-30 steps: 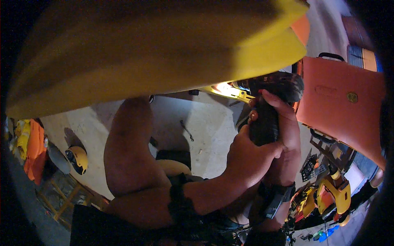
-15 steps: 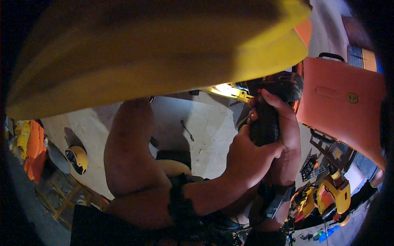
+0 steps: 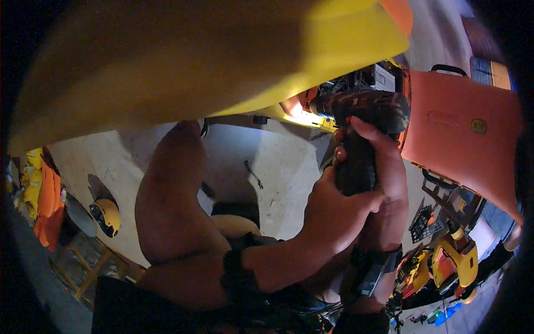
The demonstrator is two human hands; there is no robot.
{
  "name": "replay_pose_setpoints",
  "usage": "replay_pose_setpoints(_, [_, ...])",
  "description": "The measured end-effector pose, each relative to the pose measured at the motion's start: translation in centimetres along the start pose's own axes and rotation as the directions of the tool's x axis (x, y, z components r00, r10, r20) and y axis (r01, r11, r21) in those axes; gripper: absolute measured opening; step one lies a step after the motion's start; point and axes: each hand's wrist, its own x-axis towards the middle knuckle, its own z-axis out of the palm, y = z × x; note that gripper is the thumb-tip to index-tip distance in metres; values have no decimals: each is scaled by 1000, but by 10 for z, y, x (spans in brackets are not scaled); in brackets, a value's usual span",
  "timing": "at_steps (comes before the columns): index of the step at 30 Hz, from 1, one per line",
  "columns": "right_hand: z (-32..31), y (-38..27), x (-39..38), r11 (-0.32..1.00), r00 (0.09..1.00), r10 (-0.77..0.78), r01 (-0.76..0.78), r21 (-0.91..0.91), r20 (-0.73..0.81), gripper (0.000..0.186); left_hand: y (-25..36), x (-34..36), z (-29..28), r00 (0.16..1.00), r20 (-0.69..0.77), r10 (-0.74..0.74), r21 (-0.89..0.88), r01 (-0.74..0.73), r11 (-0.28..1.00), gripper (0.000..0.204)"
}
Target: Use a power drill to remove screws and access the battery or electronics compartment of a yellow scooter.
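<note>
Both my hands grip a dark cordless drill (image 3: 364,107), its nose pointing left under a large, smooth yellow curved panel (image 3: 334,50). My right hand (image 3: 385,158) wraps the handle, with the thumb up near the drill's body. Lower down, my left hand (image 3: 336,203) closes around the handle's base from the left. Bright light falls on a yellow bar (image 3: 308,118) just ahead of the nose. Whatever the drill tip touches is hard to make out in the glare. The panel fills the upper left and hides what lies behind it.
A reddish hard case (image 3: 461,125) with black handles stands close on my right. Below it are a black crate (image 3: 425,225) and a yellow tool-like object (image 3: 456,261). My bare leg (image 3: 172,195) is bent at left. A yellow helmet (image 3: 105,217) lies on the pale floor.
The yellow panel's right-hand edge has risen in view, uncovering more of the drill's body and dark and pale items behind it. Both hands keep their grip on the drill.
</note>
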Motion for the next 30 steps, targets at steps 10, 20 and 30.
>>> replay_pose_setpoints(10, [-5,-2,-1,998,999,45,-45,48,18,24,-2,0,5,996,-54,74,13,-74,997,39])
replay_pose_setpoints(20, [-5,-2,-1,1000,1000,-9,8,20,25,25,-4,2,9,991,-90,101,45,-97,994,39])
replay_pose_setpoints(30, [-11,-4,0,998,999,21,-19,54,-33,29,-5,6,14,993,-92,75,49,-71,996,40])
